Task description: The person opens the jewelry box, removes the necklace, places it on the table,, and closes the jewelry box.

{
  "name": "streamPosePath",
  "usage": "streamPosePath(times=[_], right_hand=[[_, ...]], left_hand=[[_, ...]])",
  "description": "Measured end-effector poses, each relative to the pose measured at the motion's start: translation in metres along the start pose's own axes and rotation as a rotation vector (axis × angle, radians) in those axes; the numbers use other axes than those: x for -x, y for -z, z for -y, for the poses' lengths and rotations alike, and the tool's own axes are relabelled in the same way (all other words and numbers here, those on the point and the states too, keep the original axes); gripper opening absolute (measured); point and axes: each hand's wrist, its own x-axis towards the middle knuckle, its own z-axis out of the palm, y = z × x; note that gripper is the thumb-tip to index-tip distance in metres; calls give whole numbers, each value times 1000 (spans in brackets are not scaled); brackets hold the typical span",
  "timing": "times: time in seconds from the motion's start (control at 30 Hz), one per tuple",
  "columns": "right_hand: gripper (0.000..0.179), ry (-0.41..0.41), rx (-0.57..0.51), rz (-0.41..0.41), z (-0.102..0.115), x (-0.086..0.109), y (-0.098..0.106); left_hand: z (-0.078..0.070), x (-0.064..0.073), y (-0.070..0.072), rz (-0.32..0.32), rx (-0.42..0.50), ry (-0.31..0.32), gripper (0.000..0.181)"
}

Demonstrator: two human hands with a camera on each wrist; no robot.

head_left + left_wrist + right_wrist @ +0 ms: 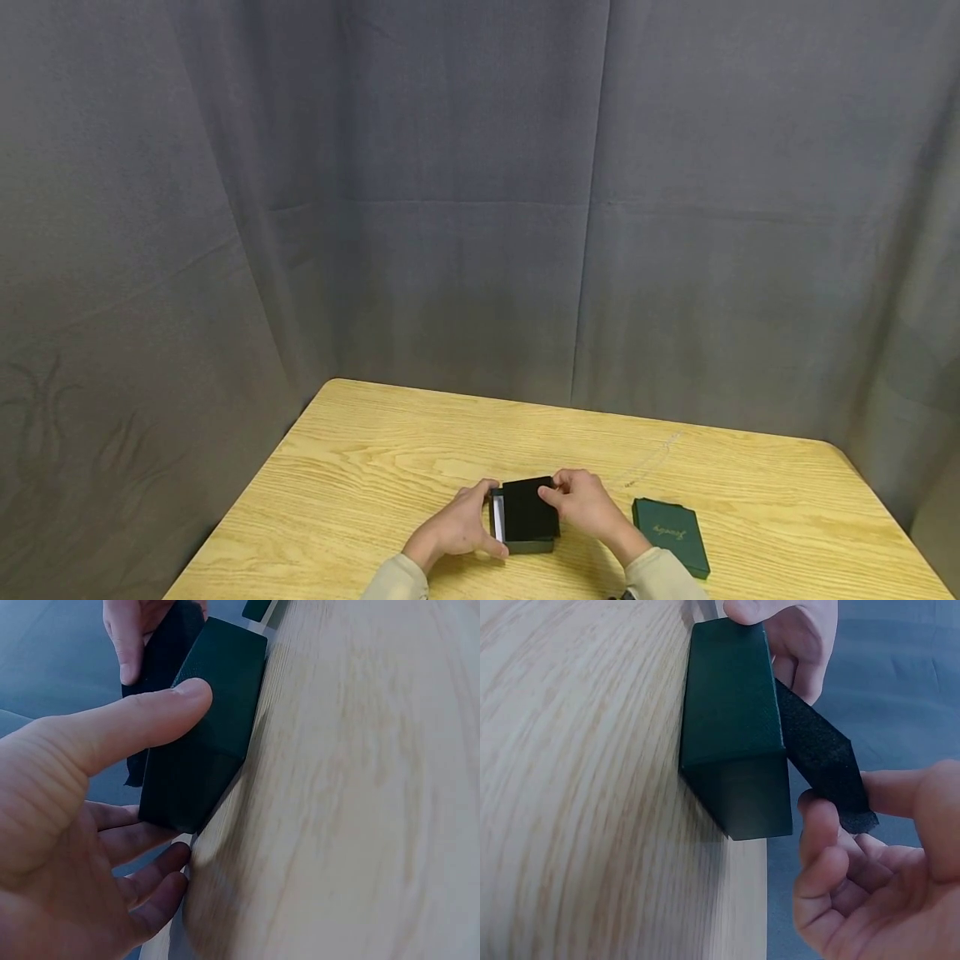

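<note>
A dark green jewelry box base (531, 547) sits on the wooden table, with a strip of its white inside showing at the left. My left hand (457, 523) grips it from the left, thumb on the near side and fingers at the far side. Between thumb and fingers, my right hand (588, 504) pinches the right edge of a black foam pad (528, 510). The right wrist view shows this pad (821, 754) tilted, its pinched end raised above the box's open top. Much of the box's inside is hidden under the pad.
To the right of my right hand lies the green box lid (671, 533) with gold lettering. A thin chain necklace (651, 462) is stretched out on the table (360, 467) behind it. Grey curtains (465, 250) hang behind the table's far edge and along its left side.
</note>
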Motion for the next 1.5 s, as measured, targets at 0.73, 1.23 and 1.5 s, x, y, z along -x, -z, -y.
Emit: streamPosePath(times=[0.73, 1.23, 1.5], right_hand=[[31, -41, -10, 58, 3, -1, -4], [34, -51, 48, 50, 12, -3, -5], [36, -61, 32, 70, 9, -5, -6]], left_hand=[[4, 0, 1, 20, -1, -11, 93], [3, -1, 3, 25, 5, -15, 93], [3, -1, 3, 31, 20, -9, 93]])
